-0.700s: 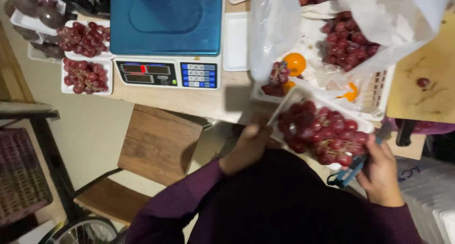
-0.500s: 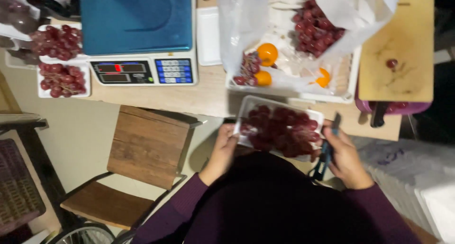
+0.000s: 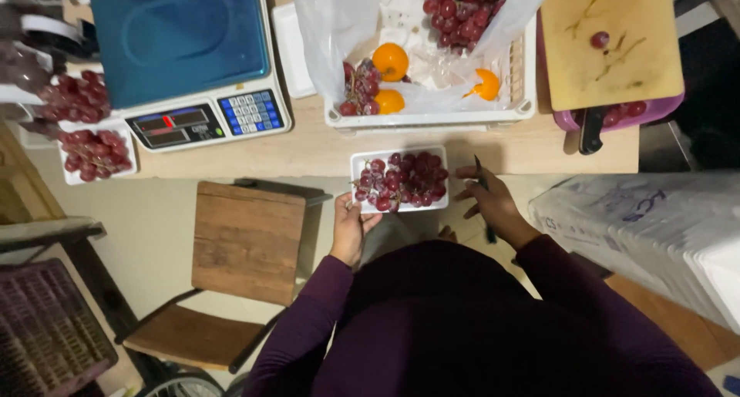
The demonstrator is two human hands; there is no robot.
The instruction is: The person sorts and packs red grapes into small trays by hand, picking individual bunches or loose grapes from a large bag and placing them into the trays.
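A white tray (image 3: 360, 162) full of red grapes (image 3: 405, 179) sits at the near edge of the wooden table. My left hand (image 3: 351, 227) grips the tray's near left corner from below. My right hand (image 3: 487, 200) is just right of the tray, holding dark scissors (image 3: 482, 183) that point up and down through its fingers. Both sleeves are dark purple.
A blue-topped scale (image 3: 181, 54) stands at the back left, with two grape trays (image 3: 91, 152) beside it. A white crate (image 3: 432, 118) holds a plastic bag, grapes and oranges (image 3: 390, 60). A cutting board (image 3: 609, 42) lies at right, a wooden chair (image 3: 247, 243) below, white boxes (image 3: 655, 227) at right.
The grape tray has come down from my hands onto the table edge. The view has pulled back, so the tray looks smaller and more of the table shows.
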